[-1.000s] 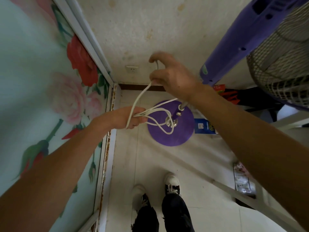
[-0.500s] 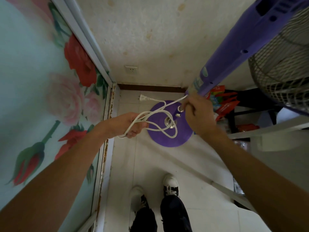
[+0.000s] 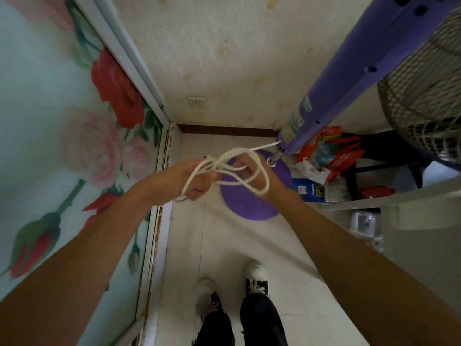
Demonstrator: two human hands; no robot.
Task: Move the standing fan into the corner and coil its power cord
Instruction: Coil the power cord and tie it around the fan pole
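White round cord (image 3: 239,168) looped | left hand (image 3: 192,178) fingers curled gripping loops | right hand (image 3: 259,176) fingers pinching strand

The fan head (image 3: 424,96) is cut off by the right and top edges. The right hand (image 3: 259,176) lies partly behind loops of the cord (image 3: 249,168), its fingertips hidden. The cord's plug cannot be made out. Print on the blue box (image 3: 309,192) is too small to read.

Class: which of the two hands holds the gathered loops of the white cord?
The left hand: its fingers are curled round the white cord bundle, while the right hand only guides one loop.
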